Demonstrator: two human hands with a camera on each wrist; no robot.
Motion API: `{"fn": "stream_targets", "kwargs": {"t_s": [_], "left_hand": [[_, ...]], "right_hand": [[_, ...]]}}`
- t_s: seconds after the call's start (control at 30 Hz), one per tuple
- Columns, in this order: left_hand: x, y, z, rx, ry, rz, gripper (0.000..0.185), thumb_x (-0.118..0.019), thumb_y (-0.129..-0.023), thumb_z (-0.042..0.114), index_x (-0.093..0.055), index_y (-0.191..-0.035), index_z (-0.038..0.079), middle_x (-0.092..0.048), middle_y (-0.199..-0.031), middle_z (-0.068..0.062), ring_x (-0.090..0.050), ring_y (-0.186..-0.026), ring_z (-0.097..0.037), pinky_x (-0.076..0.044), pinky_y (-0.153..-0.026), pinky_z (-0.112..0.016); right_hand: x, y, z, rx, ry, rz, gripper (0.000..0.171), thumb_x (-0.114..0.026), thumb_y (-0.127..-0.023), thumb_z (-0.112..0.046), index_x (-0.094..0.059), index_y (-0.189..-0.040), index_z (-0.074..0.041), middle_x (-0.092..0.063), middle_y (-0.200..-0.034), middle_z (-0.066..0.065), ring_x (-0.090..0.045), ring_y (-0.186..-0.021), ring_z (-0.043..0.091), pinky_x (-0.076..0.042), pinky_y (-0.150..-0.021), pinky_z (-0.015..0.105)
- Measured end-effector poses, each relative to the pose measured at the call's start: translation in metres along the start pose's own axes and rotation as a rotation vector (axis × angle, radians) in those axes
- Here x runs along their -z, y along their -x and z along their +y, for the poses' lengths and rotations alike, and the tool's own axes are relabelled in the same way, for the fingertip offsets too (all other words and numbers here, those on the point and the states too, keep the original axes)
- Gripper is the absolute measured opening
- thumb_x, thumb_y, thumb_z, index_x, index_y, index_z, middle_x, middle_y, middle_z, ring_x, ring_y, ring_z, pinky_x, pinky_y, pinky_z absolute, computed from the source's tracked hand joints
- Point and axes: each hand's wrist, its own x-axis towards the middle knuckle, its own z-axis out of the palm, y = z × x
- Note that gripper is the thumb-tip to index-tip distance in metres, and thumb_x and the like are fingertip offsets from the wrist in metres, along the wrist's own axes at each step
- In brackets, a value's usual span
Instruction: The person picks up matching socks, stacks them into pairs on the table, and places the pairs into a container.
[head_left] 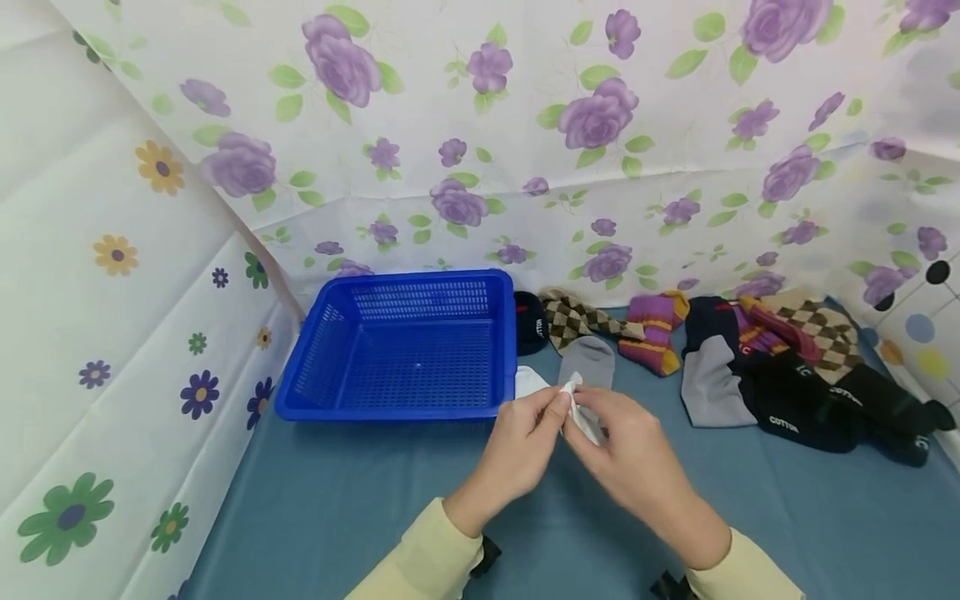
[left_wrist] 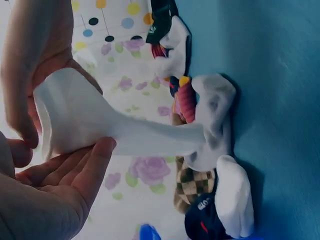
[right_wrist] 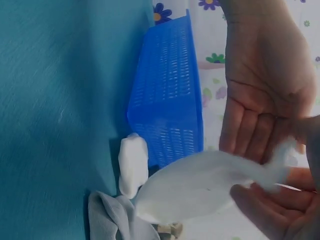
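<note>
A white sock (left_wrist: pixel 145 132) hangs between my two hands, its cuff end up at the fingers. My left hand (head_left: pixel 521 442) pinches one side of it with thumb and fingertips. On the other side my right hand (head_left: pixel 633 450) grips the fabric, fingers curled at the cuff. In the right wrist view the foot part of the sock (right_wrist: pixel 190 185) droops over the table. Below and beyond the hands lie another white sock (head_left: pixel 529 382), rolled or bunched, and a grey sock (head_left: pixel 587 358), partly covered by the hands in the head view.
A blue plastic basket (head_left: pixel 504 367) stands at the left. Behind the hands are a black sock (head_left: pixel 531 321), a checkered sock (head_left: pixel 573 317) and a purple-orange striped sock (head_left: pixel 648 333). A heap of black, grey and patterned socks (head_left: pixel 795 392) lies right. Flowered sheets (head_left: pixel 420 133) hang around the table.
</note>
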Motion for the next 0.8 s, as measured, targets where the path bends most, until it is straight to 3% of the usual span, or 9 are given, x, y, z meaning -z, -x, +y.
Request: {"fn": "stream_targets", "kwargs": {"t_s": [0.1, 0.2, 0.27, 0.4, 0.47, 0.53, 0.67, 0.73, 0.8], "left_hand": [[0.003, -0.003, -0.001, 0.031, 0.051, -0.001, 0.042, -0.041, -0.097, 0.047, -0.061, -0.123, 0.02, -0.067, -0.083, 0.004, -0.058, -0.065, -0.003, -0.047, -0.055, -0.018], [0.007, -0.006, -0.003, 0.057, 0.101, 0.002, 0.039, -0.05, -0.094, 0.046, -0.063, -0.118, 0.018, -0.069, -0.103, 0.003, -0.066, -0.085, -0.003, -0.054, -0.068, -0.02], [0.009, -0.008, -0.002, 0.06, 0.101, 0.01, 0.036, -0.054, -0.092, 0.044, -0.064, -0.115, 0.018, -0.069, -0.101, 0.002, -0.067, -0.081, -0.004, -0.055, -0.065, -0.021], [0.018, -0.011, -0.001, 0.013, -0.015, 0.025, 0.027, -0.055, -0.093, 0.038, -0.067, -0.111, 0.021, -0.069, -0.099, 0.006, -0.064, -0.078, -0.003, -0.053, -0.063, -0.021], [0.024, -0.012, 0.002, -0.03, -0.091, 0.03, 0.025, -0.053, -0.095, 0.034, -0.068, -0.111, 0.022, -0.069, -0.102, 0.007, -0.064, -0.081, -0.004, -0.052, -0.065, -0.02], [0.031, -0.012, 0.004, -0.07, -0.148, 0.018, 0.024, -0.052, -0.096, 0.033, -0.067, -0.111, 0.023, -0.069, -0.106, 0.006, -0.064, -0.087, -0.003, -0.053, -0.068, -0.019], [0.042, -0.013, 0.009, -0.128, -0.197, -0.032, 0.025, -0.05, -0.096, 0.033, -0.066, -0.113, 0.023, -0.068, -0.108, 0.005, -0.065, -0.08, -0.004, -0.053, -0.065, -0.019], [0.047, -0.011, 0.009, -0.132, -0.191, -0.057, 0.025, -0.05, -0.096, 0.034, -0.066, -0.113, 0.025, -0.068, -0.109, 0.006, -0.065, -0.08, -0.004, -0.053, -0.066, -0.018], [0.052, -0.009, 0.008, -0.126, -0.176, -0.067, 0.025, -0.05, -0.095, 0.035, -0.066, -0.113, 0.025, -0.068, -0.109, 0.007, -0.064, -0.08, -0.005, -0.053, -0.066, -0.019]], "right_hand": [[0.0, 0.001, 0.001, 0.062, 0.035, -0.094, 0.044, -0.05, -0.093, -0.047, -0.064, -0.121, -0.016, -0.058, -0.129, 0.0, -0.056, -0.113, 0.015, -0.054, -0.081, 0.035], [0.001, 0.002, 0.004, 0.134, 0.034, -0.143, 0.041, -0.044, -0.097, -0.041, -0.062, -0.124, -0.016, -0.051, -0.138, 0.0, -0.048, -0.124, 0.017, -0.049, -0.093, 0.042], [0.001, 0.002, 0.006, 0.167, 0.004, -0.147, 0.036, -0.044, -0.098, -0.035, -0.062, -0.124, -0.016, -0.048, -0.14, 0.0, -0.045, -0.126, 0.017, -0.047, -0.094, 0.044], [0.002, 0.0, 0.011, 0.199, -0.074, -0.087, 0.028, -0.055, -0.094, -0.025, -0.064, -0.119, -0.019, -0.051, -0.137, -0.001, -0.047, -0.125, 0.016, -0.048, -0.091, 0.04], [0.001, -0.003, 0.015, 0.192, -0.09, -0.038, 0.033, -0.063, -0.088, -0.023, -0.061, -0.121, -0.021, -0.052, -0.136, -0.002, -0.047, -0.124, 0.016, -0.049, -0.089, 0.039], [0.0, -0.007, 0.019, 0.175, -0.08, -0.002, 0.049, -0.07, -0.083, -0.024, -0.054, -0.129, -0.021, -0.049, -0.139, 0.0, -0.045, -0.126, 0.019, -0.046, -0.093, 0.041], [-0.005, -0.015, 0.03, 0.085, -0.063, -0.052, 0.086, -0.075, -0.078, -0.039, -0.026, -0.148, -0.024, -0.033, -0.15, 0.004, -0.035, -0.135, 0.028, -0.037, -0.102, 0.054], [-0.008, -0.018, 0.034, 0.033, -0.09, -0.125, 0.088, -0.071, -0.079, -0.045, -0.021, -0.149, -0.028, -0.03, -0.152, 0.003, -0.032, -0.137, 0.029, -0.036, -0.101, 0.056], [-0.011, -0.018, 0.038, -0.002, -0.141, -0.177, 0.074, -0.067, -0.081, -0.047, -0.032, -0.145, -0.029, -0.038, -0.147, 0.0, -0.038, -0.133, 0.026, -0.042, -0.098, 0.053]]}}
